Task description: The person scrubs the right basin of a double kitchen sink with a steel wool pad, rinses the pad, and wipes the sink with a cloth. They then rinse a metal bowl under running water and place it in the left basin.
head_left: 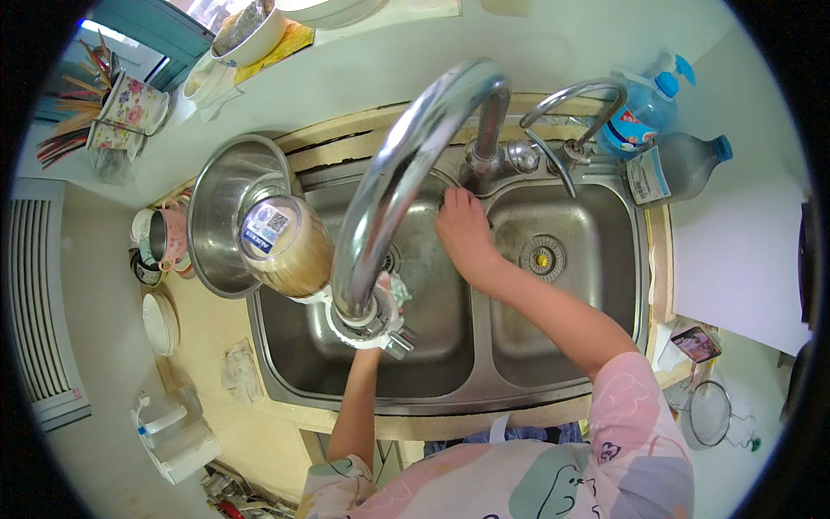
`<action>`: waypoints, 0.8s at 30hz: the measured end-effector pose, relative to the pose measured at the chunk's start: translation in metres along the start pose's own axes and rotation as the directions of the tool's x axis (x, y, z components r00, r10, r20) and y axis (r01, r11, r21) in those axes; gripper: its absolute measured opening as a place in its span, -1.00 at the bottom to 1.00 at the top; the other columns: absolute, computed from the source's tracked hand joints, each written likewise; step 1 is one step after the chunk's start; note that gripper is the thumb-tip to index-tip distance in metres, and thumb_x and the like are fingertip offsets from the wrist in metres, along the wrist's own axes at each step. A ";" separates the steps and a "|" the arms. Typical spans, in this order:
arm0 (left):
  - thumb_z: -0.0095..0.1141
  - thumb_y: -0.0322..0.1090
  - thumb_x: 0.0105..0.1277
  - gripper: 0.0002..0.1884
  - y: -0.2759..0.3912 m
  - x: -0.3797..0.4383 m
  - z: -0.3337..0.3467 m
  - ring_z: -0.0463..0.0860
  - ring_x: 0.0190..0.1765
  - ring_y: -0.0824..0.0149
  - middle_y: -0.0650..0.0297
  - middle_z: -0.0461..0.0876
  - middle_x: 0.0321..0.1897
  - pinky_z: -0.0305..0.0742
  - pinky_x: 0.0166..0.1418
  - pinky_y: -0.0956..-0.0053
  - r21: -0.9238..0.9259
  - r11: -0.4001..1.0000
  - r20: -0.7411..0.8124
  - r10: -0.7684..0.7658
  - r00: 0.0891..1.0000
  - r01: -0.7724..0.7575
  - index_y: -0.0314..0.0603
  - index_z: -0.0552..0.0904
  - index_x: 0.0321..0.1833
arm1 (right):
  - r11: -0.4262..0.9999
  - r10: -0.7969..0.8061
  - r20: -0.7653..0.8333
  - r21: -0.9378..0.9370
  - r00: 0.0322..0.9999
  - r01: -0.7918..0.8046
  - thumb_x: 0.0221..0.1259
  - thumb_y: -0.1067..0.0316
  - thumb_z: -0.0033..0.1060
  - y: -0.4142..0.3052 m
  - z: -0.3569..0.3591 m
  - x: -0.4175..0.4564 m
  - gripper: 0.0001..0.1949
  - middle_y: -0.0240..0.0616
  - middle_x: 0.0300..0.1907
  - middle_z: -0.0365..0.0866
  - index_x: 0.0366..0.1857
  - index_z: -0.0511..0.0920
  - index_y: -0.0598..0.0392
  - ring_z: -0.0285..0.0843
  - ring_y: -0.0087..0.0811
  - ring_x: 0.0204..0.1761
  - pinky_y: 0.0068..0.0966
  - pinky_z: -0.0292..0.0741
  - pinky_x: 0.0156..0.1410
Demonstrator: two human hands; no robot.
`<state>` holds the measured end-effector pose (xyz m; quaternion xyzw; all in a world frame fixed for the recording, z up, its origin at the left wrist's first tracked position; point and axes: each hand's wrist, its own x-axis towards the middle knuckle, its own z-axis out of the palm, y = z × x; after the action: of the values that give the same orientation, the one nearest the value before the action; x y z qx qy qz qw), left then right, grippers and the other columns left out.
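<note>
Below a curved chrome faucet (421, 149), with a cylindrical water filter (285, 246) on its end, lies a double stainless steel sink (480, 363). My left hand (394, 292) is mostly hidden behind the faucet head over the left basin; a pale cloth (400, 289) shows at its fingers. My right hand (463, 224) rests at the back of the divider between the basins, near the faucet base, with its fingers bent downward. Whether it holds anything cannot be seen. A drain strainer (543, 259) with a small yellow bit sits in the right basin.
A steel bowl (214, 214) leans over the sink's left edge, beside cups (170, 235) and stacked white plates (160, 324). At the back right are a smaller curved tap (583, 87), a blue pump bottle (639, 123) and a grey bottle (687, 168). A crumpled cloth (241, 373) lies left.
</note>
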<state>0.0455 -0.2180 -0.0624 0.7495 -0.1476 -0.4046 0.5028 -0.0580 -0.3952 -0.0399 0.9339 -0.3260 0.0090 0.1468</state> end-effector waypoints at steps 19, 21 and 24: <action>-0.10 -0.04 0.37 -0.65 -0.050 -0.026 0.001 0.40 -0.58 0.50 0.36 0.45 -0.63 0.30 -0.48 0.59 0.029 0.999 0.044 -0.046 0.998 0.045 -0.20 0.50 -0.37 | 0.999 0.043 -0.006 0.016 0.999 -0.043 0.05 0.31 0.02 0.000 0.020 0.010 -0.80 -0.25 -0.24 0.42 -0.30 0.61 0.09 0.34 -0.31 -0.13 -0.42 0.28 -0.17; -0.09 -0.02 0.36 -0.65 -0.062 -0.028 0.003 0.41 -0.57 0.51 0.37 0.45 -0.62 0.30 -0.48 0.60 0.034 0.999 0.034 -0.026 0.999 0.025 -0.18 0.51 -0.36 | 0.999 0.020 -0.036 0.036 0.999 -0.019 0.05 0.31 0.02 -0.006 0.027 0.027 -0.80 -0.25 -0.25 0.42 -0.32 0.61 0.09 0.34 -0.31 -0.14 -0.41 0.28 -0.19; -0.08 0.01 0.36 -0.65 -0.065 -0.032 0.007 0.40 -0.56 0.52 0.38 0.45 -0.60 0.29 -0.48 0.61 -0.005 1.000 0.033 0.014 0.999 -0.013 -0.14 0.52 -0.34 | 1.000 0.026 -0.034 -0.011 0.999 -0.026 0.06 0.31 0.01 -0.021 0.029 0.065 -0.81 -0.26 -0.25 0.42 -0.32 0.61 0.09 0.35 -0.31 -0.16 -0.41 0.28 -0.23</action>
<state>0.0082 -0.1731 -0.1061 0.7405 -0.1598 -0.4138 0.5049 0.0034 -0.4270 -0.0663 0.9284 -0.3355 0.0249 0.1576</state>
